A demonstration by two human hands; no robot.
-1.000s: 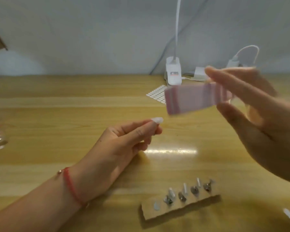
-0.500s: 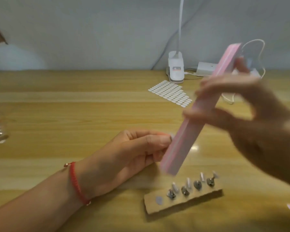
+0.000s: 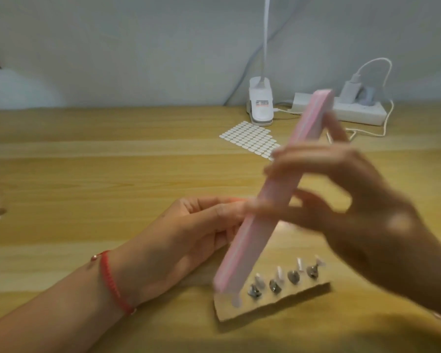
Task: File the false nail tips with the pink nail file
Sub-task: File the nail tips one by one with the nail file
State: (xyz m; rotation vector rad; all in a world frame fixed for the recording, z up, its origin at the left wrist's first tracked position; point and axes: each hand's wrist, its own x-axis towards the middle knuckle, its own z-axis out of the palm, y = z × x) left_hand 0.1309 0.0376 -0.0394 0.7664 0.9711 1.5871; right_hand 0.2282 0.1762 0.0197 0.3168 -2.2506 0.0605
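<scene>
above the table (image 3: 87, 174), near its front edge, the file (image 3: 247, 245) was held steeply tilted. its long axis ran from a low near end, just over the left end of the card (image 3: 278, 305), up and away to the right toward the socket bar (image 3: 354, 112). it was clamped about its middle by the right hand (image 3: 362, 220), thumb and fingers set on opposite faces, all blurred. the left hand (image 3: 186, 235) was rested on the table just left of the file, its fingers curled and drawn together, thumb to forefinger, at the file's left face. the held tip was hidden by file and blur; that one was pinched there was judged from the pinch alone. the work was thus placed left of the file, and the left hand was the nearer to it. strokes would be expected along the long axis. open room was left up and to the right. down the axis it was tight: the low end was hung just over the card, and the spare tips (image 3: 279, 271) on their mounts just right of it could be knocked. a sticker sheet (image 3: 250, 140) and a lamp base (image 3: 261, 105) were set well behind.
</scene>
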